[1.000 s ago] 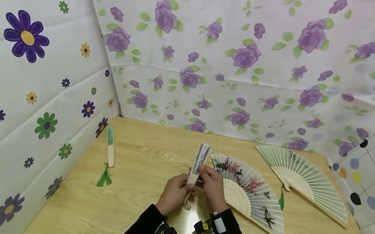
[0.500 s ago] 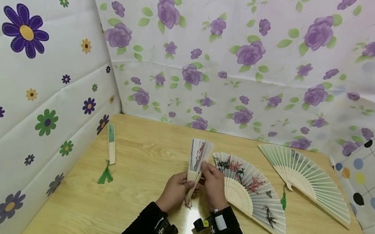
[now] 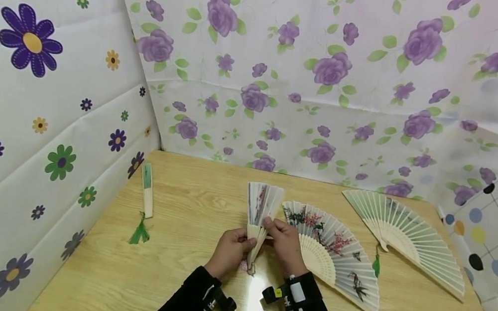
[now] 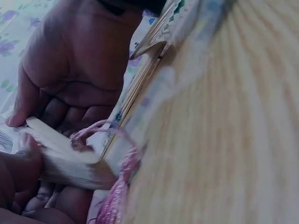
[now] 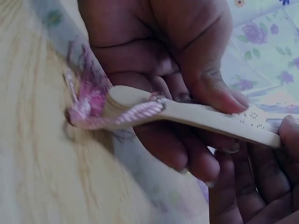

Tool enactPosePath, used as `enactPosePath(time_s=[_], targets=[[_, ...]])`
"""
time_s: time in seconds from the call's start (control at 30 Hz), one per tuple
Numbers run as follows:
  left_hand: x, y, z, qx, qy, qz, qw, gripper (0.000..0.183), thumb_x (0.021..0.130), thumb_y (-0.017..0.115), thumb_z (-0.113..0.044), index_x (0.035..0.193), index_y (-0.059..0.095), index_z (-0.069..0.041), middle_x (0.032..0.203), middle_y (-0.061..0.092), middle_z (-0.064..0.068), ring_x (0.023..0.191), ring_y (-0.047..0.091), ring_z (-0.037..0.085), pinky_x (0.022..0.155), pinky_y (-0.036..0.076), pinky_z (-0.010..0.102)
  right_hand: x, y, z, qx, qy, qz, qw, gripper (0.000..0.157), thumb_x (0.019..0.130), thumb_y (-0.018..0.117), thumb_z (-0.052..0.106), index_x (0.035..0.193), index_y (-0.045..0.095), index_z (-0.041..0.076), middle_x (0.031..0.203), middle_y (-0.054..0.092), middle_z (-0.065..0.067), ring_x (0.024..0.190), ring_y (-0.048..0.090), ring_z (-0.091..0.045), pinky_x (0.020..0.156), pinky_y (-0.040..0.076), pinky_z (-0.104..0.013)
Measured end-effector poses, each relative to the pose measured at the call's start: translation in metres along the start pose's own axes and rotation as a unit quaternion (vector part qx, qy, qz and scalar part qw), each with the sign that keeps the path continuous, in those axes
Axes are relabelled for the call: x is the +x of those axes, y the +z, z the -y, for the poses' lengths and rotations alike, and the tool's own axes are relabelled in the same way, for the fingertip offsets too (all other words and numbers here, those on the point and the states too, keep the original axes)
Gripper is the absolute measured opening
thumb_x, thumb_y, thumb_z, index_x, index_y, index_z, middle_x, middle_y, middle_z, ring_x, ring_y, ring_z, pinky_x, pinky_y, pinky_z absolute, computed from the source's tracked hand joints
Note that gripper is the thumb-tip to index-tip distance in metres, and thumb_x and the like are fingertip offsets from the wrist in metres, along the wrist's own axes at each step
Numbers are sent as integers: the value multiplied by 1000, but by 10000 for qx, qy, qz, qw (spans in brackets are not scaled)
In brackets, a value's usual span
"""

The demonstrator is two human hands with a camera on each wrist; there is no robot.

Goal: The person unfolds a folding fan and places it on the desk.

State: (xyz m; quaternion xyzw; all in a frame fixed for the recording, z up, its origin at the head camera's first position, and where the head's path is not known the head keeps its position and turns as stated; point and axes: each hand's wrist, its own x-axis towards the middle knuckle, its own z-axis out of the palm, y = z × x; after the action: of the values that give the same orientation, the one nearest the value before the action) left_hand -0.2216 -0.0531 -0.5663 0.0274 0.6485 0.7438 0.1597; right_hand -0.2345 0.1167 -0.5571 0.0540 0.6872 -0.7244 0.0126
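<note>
A folding fan (image 3: 264, 202), pale with a printed flower pattern, is spread into a narrow wedge between my two hands near the middle of the table. My left hand (image 3: 227, 251) pinches its left side just above the narrow end, thumb on top. On the right side, the thumb and fingers of my right hand (image 3: 286, 245) grip the ribs a little higher. From the narrow end a pink tassel (image 4: 117, 200) hangs on a twisted cord (image 5: 135, 114). The wrist views show light wooden ribs (image 5: 210, 120) held by both hands.
Right of my hands lies a spread white fan (image 3: 348, 250) with blossoms and birds. Beyond it is a spread pale green fan (image 3: 420, 249). A folded green fan (image 3: 147, 191) with a green tassel (image 3: 140, 230) lies at the left. Patterned sheets (image 3: 217, 107) stand around the table (image 3: 174, 278).
The fan in my hands has gone from folded to a narrow wedge. Its left side has swung leftward while the right hand keeps its grip. The other fans lie as before.
</note>
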Motion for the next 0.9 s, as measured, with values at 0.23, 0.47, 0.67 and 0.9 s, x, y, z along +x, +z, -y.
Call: enactPosePath(time_s=[0.23,0.47,0.67,0.9], targets=[[0,0,0,-70,-65,20,10000,34,114,62,1,143,66,18,126,80,33,98,81,16,82,66,23,-3,4,0,-30,-51,-132,9999,42,118,67,23,85,71,-3,95,78,-4,87,78,-13,76,70,-33],[0,0,1,-176,-104,48,9998,34,115,62,-1,143,67,17,126,80,33,95,80,14,74,65,23,-3,4,-1,-16,-8,-316,9995,45,118,67,22,80,61,-1,94,75,-1,83,76,-14,72,66,-29],[-1,1,3,-168,-55,-42,9998,33,115,61,-1,142,67,17,119,83,26,94,79,14,74,65,22,-5,3,-2,-60,-66,-414,9991,47,118,66,25,79,60,0,90,74,1,82,77,-10,74,66,-27],[-1,5,0,-35,64,-348,9994,30,114,64,-3,136,69,17,116,82,22,90,75,9,76,64,22,-9,6,0,45,-36,-663,9978,44,119,65,29,100,76,-10,97,77,-5,80,78,-9,71,69,-27]])
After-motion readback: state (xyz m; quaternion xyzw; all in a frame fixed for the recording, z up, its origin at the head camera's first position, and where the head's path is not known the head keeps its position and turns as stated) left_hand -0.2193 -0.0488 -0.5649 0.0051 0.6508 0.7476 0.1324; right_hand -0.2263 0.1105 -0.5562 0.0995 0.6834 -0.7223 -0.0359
